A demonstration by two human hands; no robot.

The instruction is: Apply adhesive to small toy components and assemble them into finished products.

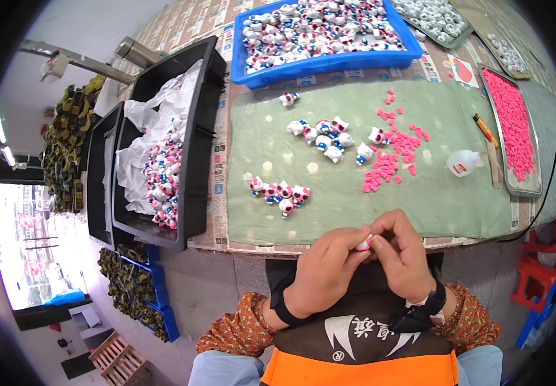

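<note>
Close to the table's front edge, my left hand [330,269] and my right hand [404,258] meet. Between their fingertips they pinch a small white figurine [364,244] with a bit of pink on it; my fingers cover most of it. Beyond them on the green cloth [329,225] lies a heap of small pink pieces [406,145]. Beside that heap sits a loose group of white-and-blue figurines [323,136]. Farther left is a small cluster of figurines with pink parts [284,194]. A single figurine [288,98] lies apart toward the back.
At the back stands a blue tray [326,72] full of figurines. A black crate [194,154] with paper and pink-trimmed figurines is at left. On the right are a white squeeze bottle [463,163], a yellow-and-black cutter [484,129] and a metal tray [527,186] of pink pieces.
</note>
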